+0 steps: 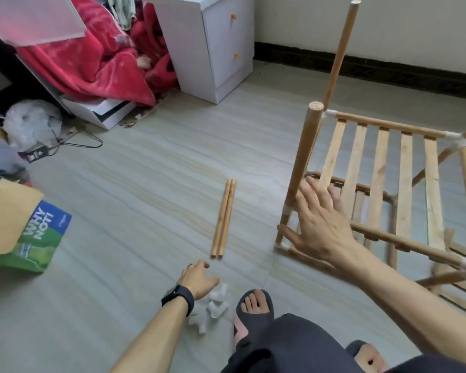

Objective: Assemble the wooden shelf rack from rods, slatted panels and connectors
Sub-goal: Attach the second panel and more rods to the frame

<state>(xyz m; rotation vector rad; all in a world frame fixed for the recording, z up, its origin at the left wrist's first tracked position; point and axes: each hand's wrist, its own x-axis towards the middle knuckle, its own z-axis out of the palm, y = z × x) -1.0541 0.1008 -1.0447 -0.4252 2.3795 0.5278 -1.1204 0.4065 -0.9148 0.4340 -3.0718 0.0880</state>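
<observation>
A partly built wooden rack stands on the floor at the right, with slatted panels, upright rods and white connectors at the corners. My right hand is spread with straight fingers just in front of the rack's near upright rod; it grips nothing. Two loose rods lie side by side on the floor in the middle. My left hand hovers low over the floor near their near ends, fingers relaxed, beside a pile of white connectors.
A white drawer cabinet and a red blanket stand at the back. A cardboard box with a green bag sits at the left. My feet in dark sandals are at the bottom.
</observation>
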